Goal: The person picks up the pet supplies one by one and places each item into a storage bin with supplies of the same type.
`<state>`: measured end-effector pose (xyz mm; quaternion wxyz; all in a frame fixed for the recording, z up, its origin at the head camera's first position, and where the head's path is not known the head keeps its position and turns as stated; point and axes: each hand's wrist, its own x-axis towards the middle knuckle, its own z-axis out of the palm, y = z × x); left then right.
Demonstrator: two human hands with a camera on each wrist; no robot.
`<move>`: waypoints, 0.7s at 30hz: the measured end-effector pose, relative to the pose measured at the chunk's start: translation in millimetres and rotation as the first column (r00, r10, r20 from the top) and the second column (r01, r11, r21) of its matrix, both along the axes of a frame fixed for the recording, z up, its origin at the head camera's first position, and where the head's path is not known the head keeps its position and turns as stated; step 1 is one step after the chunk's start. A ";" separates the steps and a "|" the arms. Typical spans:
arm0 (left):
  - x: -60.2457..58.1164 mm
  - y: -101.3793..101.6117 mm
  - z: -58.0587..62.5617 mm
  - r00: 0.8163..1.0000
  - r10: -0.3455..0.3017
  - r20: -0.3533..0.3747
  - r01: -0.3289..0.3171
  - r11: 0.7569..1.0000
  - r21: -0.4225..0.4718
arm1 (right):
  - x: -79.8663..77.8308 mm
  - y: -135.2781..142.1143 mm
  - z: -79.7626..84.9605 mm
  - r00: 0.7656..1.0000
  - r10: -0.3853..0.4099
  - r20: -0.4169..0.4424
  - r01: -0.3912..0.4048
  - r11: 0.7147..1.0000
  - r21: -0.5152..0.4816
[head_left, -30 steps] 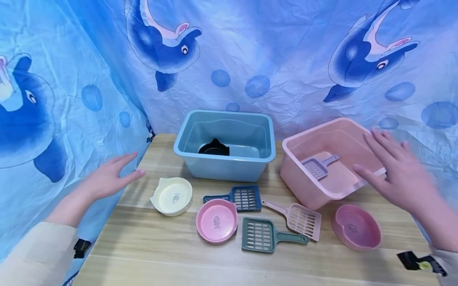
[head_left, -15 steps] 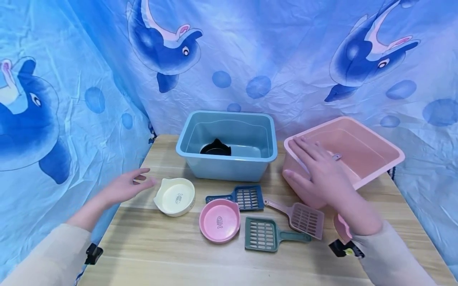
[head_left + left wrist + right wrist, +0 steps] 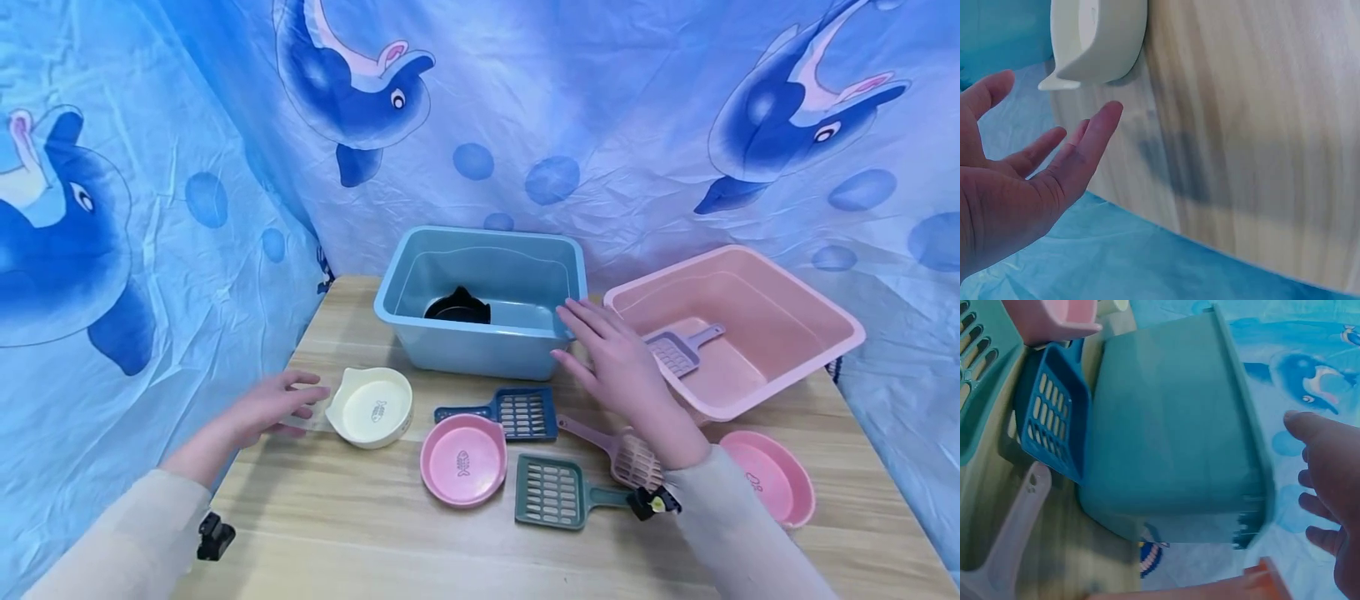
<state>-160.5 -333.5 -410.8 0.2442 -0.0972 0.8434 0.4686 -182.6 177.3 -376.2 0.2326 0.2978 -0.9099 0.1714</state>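
Note:
My left hand (image 3: 277,406) hovers just left of a cream cat-eared bowl (image 3: 371,408), fingers spread and holding nothing. In the left wrist view the same cream bowl (image 3: 1107,44) stands beyond the fingertips. My right hand (image 3: 611,354) reaches over the near right corner of the blue bin (image 3: 480,352), its fingers loosely extended and nothing in them. The right wrist view has that hand (image 3: 1329,481) beside the rim of the blue bin (image 3: 1172,425). Inside the blue bin lies a black cat-eared bowl (image 3: 459,308). A pink bin (image 3: 787,333) with a lilac litter scoop (image 3: 678,350) stands to the right.
A pink bowl (image 3: 463,461), a blue litter scoop (image 3: 525,412), a green litter scoop (image 3: 552,492) and a pale pink litter scoop (image 3: 633,462) lie mid-table. Another pink bowl (image 3: 783,475), partly behind my right sleeve, is at the right. A dolphin-print curtain (image 3: 510,100) surrounds the wooden table (image 3: 360,533).
My right hand has swept left from over the pink bin to the blue bin's right corner. My left hand has moved down and slightly right, closer to the cream bowl.

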 end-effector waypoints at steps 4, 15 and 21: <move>6.8 4.7 -8.0 0.997 0.056 0.047 -0.060 0.994 0.086 | -7.5 -6.0 -11.4 0.999 -0.007 -0.032 0.007 1.000 0.000; 13.1 8.1 -47.2 0.959 0.239 0.155 -0.280 0.890 0.361 | -16.3 -11.5 -35.8 0.992 -0.009 -0.125 0.006 1.000 -0.024; 22.5 24.0 -41.3 0.926 0.344 0.155 -0.377 0.827 0.418 | -20.7 -10.8 -45.8 0.978 0.005 -0.207 -0.018 0.998 -0.064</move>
